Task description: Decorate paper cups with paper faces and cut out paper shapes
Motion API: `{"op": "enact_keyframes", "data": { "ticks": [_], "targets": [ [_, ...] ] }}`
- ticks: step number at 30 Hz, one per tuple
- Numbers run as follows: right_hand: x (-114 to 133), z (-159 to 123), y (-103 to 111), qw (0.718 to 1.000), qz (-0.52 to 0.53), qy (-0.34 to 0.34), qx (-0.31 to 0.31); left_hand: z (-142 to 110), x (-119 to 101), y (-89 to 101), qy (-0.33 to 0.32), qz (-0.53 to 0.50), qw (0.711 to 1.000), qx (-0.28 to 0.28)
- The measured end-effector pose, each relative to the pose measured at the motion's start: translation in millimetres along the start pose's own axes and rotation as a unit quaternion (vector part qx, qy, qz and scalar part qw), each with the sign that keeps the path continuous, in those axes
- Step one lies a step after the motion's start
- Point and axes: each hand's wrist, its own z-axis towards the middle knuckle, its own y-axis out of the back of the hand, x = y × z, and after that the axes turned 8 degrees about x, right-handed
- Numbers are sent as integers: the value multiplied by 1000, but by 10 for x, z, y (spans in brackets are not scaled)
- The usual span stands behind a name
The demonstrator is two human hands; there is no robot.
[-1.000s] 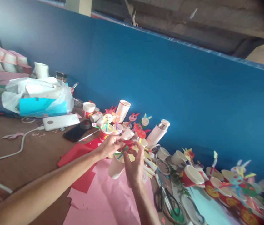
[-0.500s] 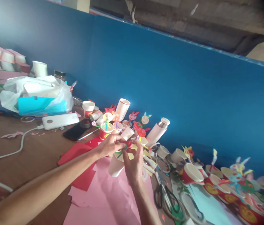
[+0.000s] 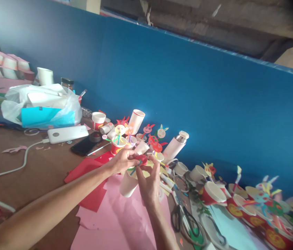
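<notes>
My left hand (image 3: 123, 161) is closed, thumb and fingers pinching a small red paper piece (image 3: 143, 160) above a white paper cup (image 3: 128, 185). Curled around the other side of that piece is my right hand (image 3: 149, 180), index fingertip at its edge and thumb below, just over the cup rim. A blue-green strip (image 3: 132, 171) slants out of the cup toward my fingers. The cup stands tilted in view on pink paper (image 3: 115, 218). My fingers partly hide the red piece and the rim.
Red paper sheets (image 3: 90, 184) lie left of the cup. Behind are paper-cup figures (image 3: 120, 130) and a thermos (image 3: 176, 147). Scissors (image 3: 185, 218) and more decorated cups (image 3: 214, 193) are to the right. A power bank (image 3: 68, 134), phone (image 3: 85, 146) and plastic bag (image 3: 11, 106) sit left.
The red paper piece has turned between my fingers and shows more of its face. My right fingers have shifted slightly; the cup has barely moved.
</notes>
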Motion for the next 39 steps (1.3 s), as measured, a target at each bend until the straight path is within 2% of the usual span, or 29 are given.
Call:
{"op": "enact_keyframes", "data": {
  "ticks": [4, 9, 15, 17, 21, 28, 39],
  "targets": [
    [131, 33, 89, 999, 34, -8, -29, -27, -79, 11, -1, -20, 1000, 4],
    [198, 116, 238, 980, 186, 12, -67, -4, -82, 50, -6, -51, 999, 18],
    [64, 153, 198, 963, 269, -12, -22, -25, -91, 10, 7, -66, 997, 28],
    [74, 133, 141, 967, 253, -16, -11, -45, -111, -23, 14, -74, 997, 32],
    [153, 79, 75, 987, 158, -25, -24, -71, -130, -72, 23, -62, 998, 19],
    [103, 36, 86, 999, 40, 12, -19, -82, -149, -92, 8, -30, 999, 39],
    [107, 89, 98, 993, 107, -18, -36, -107, -170, -78, 17, -38, 996, 79]
  ]
}}
